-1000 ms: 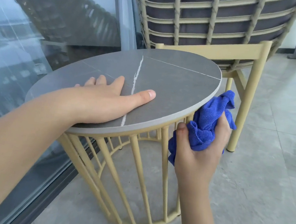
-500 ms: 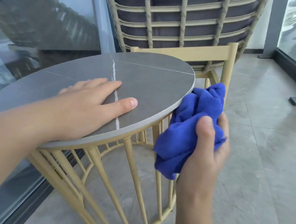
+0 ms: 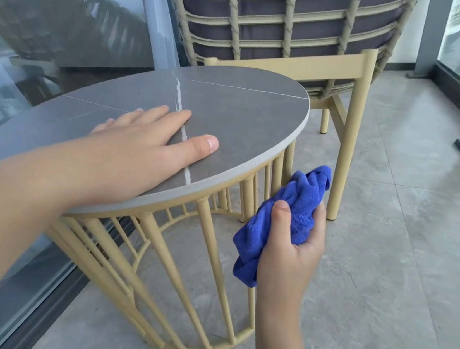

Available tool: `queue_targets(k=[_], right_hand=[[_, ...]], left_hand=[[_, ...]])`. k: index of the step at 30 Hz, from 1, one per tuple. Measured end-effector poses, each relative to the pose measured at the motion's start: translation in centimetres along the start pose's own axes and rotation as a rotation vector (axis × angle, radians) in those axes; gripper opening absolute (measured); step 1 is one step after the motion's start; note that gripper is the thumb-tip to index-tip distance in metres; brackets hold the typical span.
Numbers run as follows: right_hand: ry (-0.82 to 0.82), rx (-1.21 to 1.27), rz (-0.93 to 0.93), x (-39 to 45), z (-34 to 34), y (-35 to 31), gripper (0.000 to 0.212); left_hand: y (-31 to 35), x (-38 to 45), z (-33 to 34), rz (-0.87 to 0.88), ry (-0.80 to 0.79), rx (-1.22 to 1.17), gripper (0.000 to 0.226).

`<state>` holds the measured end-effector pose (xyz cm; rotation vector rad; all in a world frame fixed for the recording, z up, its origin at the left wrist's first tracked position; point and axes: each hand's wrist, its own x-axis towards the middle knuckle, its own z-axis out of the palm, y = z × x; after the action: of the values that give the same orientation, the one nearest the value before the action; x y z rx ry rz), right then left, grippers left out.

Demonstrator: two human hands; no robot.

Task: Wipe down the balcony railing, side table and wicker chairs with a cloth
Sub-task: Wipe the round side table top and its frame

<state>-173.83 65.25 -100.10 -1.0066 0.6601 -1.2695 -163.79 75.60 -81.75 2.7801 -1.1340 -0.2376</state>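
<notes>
Head view: left hand (image 3: 145, 145) lies flat, fingers spread, palm down on the grey round surface (image 3: 240, 108) of the side table. Right hand (image 3: 293, 241) is closed around a bunched-up blue cloth (image 3: 291, 211), down beside the table's yellow bars (image 3: 277, 169), under the rim. Wicker chair (image 3: 287, 20) sits right behind the table.

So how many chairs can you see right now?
1: a wicker chair directly behind the side table. Any others are out of frame.
</notes>
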Motion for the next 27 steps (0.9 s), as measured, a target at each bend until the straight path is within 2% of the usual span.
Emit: queue_targets(k=[7, 13, 18, 23, 25, 27], right_hand=[[0.069, -0.114, 0.112, -1.2, -2.6, 5.5, 0.046], [0.085, -0.2, 0.184, -1.9, -5.0, 10.0, 0.026], [0.104, -0.266, 0.321, -2.8, -7.2, 14.1, 0.034], [0.067, -0.414, 0.46, -3.7, -10.2, 18.0, 0.023], [0.059, -0.428, 0.495, -3.7, -10.7, 18.6, 0.017], [0.062, -0.433, 0.506, -3.3, -10.7, 18.7, 0.011]], left_hand=[[-0.2, 0.1, 0.0, 0.001, 0.006, -0.018, 0.1], [0.0, 0.4, 0.0, 0.004, 0.015, -0.024, 0.099], [-0.2, 0.6, 0.1, 0.007, 0.027, -0.024, 0.104], [-0.3, 0.6, 0.2, 0.022, 0.052, -0.048, 0.103], [-0.2, 0.5, 0.3, 0.022, 0.062, -0.069, 0.098], [0.0, 0.4, 0.6, 0.03, 0.099, -0.128, 0.079]])
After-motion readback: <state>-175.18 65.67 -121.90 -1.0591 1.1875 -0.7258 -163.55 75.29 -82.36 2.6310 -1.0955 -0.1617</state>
